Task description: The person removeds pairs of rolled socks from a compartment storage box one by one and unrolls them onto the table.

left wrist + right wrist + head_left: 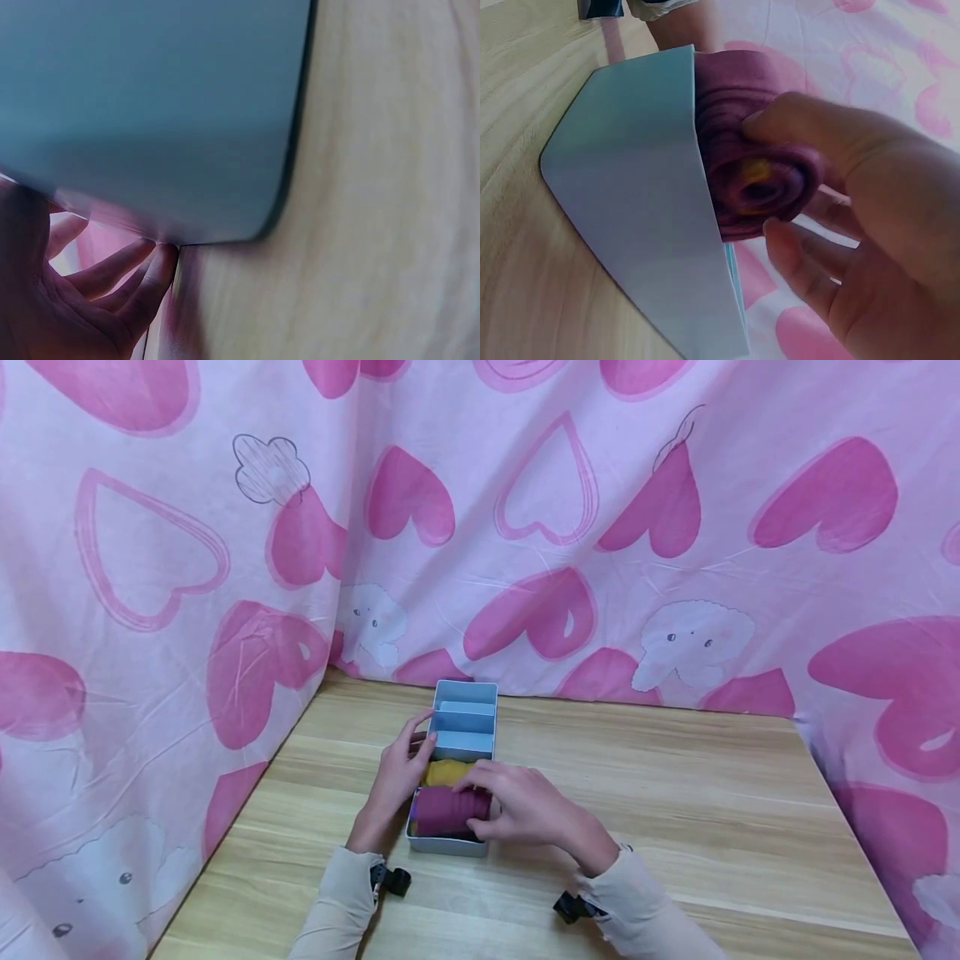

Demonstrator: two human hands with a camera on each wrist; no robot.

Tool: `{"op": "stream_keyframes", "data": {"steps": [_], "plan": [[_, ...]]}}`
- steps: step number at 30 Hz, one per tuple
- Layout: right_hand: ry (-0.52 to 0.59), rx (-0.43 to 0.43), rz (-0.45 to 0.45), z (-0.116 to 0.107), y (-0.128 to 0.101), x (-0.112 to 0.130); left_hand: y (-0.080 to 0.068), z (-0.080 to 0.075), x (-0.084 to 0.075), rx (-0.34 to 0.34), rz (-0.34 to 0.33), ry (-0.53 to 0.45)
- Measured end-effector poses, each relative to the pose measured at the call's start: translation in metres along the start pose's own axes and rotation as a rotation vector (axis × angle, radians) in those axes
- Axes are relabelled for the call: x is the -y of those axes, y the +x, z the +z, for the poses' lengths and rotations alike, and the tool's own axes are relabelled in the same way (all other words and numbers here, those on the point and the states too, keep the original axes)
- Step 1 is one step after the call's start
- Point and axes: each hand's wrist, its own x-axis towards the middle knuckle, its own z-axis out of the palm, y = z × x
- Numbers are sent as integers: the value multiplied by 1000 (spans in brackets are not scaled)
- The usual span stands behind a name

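A long blue-grey storage box with dividers stands on the table. A rolled maroon cloth lies across its near compartment, standing above the rim; its spiral end shows a bit of yellow inside. My right hand grips this roll at its right end, thumb on one side and fingers on the other. Just beyond it in the box is a mustard-yellow cloth. My left hand rests along the box's left side with fingers extended, fingertips right at the wall.
Light blue dividers show in the far part of the box. The wooden table spreads out on both sides. Behind and to the left hangs a pink curtain with hearts. A black wrist camera sits at the right sleeve.
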Motion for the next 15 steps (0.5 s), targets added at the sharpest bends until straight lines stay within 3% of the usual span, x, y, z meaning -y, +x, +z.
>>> {"op": "stream_keyframes", "data": {"steps": [15], "plan": [[329,-80,62,-25,-25,-31,-2,-1,-2,28,-43,-6]]}}
